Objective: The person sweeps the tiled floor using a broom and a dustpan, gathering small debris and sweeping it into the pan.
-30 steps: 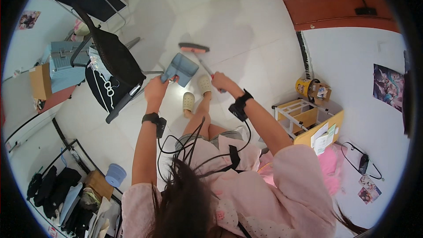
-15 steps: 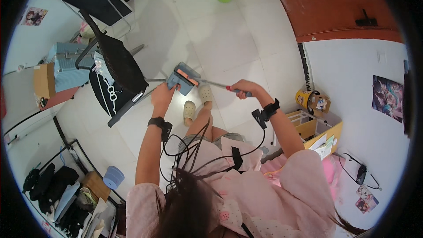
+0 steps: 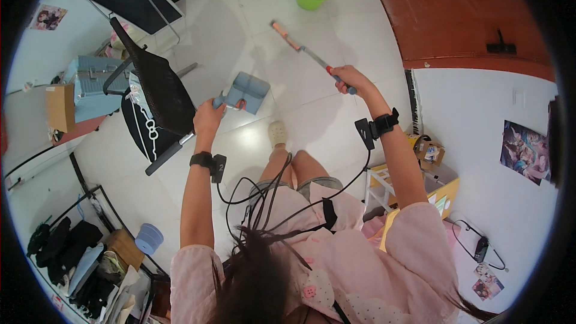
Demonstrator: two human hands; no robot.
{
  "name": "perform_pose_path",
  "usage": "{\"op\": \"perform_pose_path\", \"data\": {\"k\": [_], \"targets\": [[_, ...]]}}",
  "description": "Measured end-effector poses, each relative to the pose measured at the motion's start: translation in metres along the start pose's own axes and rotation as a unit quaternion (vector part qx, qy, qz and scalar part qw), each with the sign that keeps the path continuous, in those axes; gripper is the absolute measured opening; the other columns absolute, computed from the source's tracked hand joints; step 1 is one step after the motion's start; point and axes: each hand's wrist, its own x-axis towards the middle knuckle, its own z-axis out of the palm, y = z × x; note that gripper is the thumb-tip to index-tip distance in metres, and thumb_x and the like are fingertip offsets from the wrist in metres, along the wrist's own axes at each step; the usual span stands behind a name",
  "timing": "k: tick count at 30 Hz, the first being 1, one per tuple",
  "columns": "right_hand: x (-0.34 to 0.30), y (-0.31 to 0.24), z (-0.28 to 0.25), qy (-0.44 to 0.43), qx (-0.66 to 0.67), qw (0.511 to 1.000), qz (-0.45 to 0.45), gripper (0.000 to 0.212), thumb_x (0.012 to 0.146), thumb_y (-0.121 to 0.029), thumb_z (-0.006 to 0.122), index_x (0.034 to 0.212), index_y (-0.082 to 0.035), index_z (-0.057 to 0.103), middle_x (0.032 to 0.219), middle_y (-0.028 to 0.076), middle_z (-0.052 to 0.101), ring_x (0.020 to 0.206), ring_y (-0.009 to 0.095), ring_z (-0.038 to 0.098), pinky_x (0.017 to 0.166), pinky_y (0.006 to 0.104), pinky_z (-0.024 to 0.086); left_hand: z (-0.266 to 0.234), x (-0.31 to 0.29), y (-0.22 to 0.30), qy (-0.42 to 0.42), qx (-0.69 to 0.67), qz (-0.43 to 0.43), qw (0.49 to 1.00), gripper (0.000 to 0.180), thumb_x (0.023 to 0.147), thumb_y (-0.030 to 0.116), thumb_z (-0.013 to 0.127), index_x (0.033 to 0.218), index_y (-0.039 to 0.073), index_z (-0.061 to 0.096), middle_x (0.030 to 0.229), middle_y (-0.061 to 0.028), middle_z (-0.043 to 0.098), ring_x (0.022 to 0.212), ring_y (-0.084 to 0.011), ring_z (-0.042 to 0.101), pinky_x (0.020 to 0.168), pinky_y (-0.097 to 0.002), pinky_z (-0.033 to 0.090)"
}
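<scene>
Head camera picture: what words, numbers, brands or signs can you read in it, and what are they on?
Black box on the left wrist: one pale mark shows, but I don't copy out printed marks.
Other black box on the right wrist: too small to read.
Poster on the wall: any lettering is too small.
Dustpan in the left hand and broom in the right hand: no writing that I can see.

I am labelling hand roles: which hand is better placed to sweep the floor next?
Probably the right hand: it grips the hand brush; the left hand holds the blue-grey dustpan.
</scene>
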Motion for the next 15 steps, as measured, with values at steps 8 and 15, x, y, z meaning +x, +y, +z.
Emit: {"op": "perform_pose_path", "data": {"k": [8,15], "targets": [[0.035,-0.045,-0.022,0.051,0.044,0.995,-0.076,0.017,0.083,-0.014,0.049,0.071,-0.004,0.042,0.050,0.001,0.040,0.038,0.008,0.037,0.034,0.0215,0.030,0.003,0.045,0.041,0.033,-0.058,-0.016,0.998,0.037,0.075,0.035,0.058,0.097,0.005,0.059,0.088,-0.0176,0.061,0.084,-0.0348,0.058,0.072,-0.0420,0.045],[0.088,-0.110,-0.031,0.017,0.013,0.996,-0.081,0.016,0.082,-0.013,0.050,0.071,-0.004,0.042,0.051,0.002,0.041,0.038,0.008,0.038,0.034,0.0203,0.030,0.007,0.092,0.062,0.015,-0.092,-0.086,0.992,0.038,0.077,0.038,0.057,0.098,0.006,0.058,0.089,-0.0176,0.061,0.084,-0.0354,0.057,0.072,-0.0430,0.045]]}}
